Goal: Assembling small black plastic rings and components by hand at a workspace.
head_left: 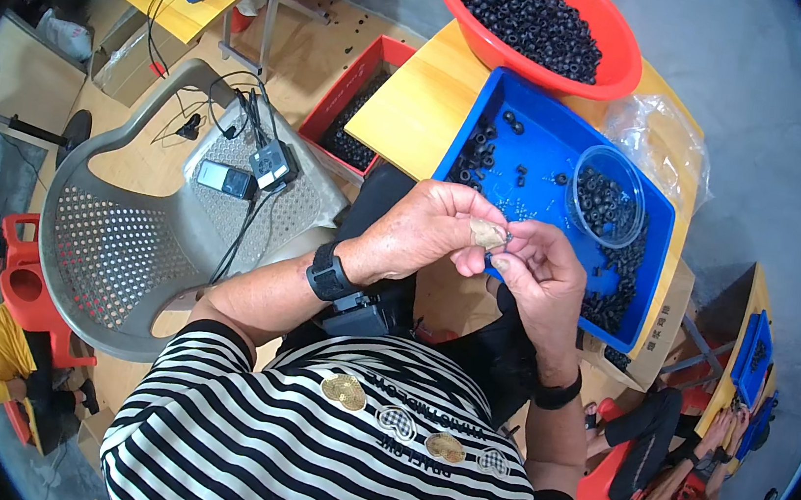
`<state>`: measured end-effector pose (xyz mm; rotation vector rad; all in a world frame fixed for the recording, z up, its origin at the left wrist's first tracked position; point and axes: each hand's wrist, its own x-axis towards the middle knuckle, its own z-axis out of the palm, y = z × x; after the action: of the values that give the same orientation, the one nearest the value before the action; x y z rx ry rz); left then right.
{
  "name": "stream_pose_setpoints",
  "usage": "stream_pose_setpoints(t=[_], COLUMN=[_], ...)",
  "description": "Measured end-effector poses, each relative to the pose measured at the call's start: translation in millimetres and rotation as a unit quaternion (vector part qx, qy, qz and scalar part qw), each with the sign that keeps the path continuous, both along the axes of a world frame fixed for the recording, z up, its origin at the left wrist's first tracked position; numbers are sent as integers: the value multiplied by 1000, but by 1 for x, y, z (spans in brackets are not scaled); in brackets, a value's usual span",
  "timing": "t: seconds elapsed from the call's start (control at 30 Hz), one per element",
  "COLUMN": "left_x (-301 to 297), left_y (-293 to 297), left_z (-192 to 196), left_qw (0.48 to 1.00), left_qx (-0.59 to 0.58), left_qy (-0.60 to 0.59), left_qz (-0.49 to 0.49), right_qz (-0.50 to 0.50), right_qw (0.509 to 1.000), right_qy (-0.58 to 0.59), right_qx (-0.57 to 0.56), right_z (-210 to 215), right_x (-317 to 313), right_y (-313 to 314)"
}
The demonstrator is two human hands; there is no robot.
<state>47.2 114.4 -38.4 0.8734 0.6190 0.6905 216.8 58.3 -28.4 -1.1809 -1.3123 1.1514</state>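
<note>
My left hand (423,225) and my right hand (547,279) meet in front of my chest, fingertips pinched together. Between them is a small dark part (508,238), mostly covered by the fingers, so its shape is hard to make out. Tan tape (487,234) wraps the left thumb. Just beyond the hands lies a blue tray (544,133) with black ring-like parts (613,292) heaped along its right side and more at its left end. A clear round tub (608,197) of similar black parts stands inside the tray.
A red basin (619,63) full of black parts sits behind the tray on a yellow table (406,112), beside a clear plastic bag (665,142). A red crate (323,108) is on the floor. Left stands a grey chair (139,250) with a phone (227,179) and cables. Other people sit at both sides.
</note>
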Motion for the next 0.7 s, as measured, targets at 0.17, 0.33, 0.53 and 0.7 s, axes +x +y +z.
stream_pose_setpoints(t=[0.17,0.33,0.53,0.7], left_x=[2,3,5,4], left_y=[-2,-6,-16,-22], left_z=[-3,-6,-8,-4], left_qw=[998,995,984,978], left_qx=[53,94,169,186], left_qy=[28,15,41,67], left_qz=[6,16,48,63], right_qz=[-34,-40,-17,-11], right_qw=[999,996,995,997], right_qy=[-6,73,90,66], right_qx=[22,-8,-44,-33], right_z=[-10,2,8,8], right_x=[-2,-14,-16,-18], right_y=[-1,-2,-5,-9])
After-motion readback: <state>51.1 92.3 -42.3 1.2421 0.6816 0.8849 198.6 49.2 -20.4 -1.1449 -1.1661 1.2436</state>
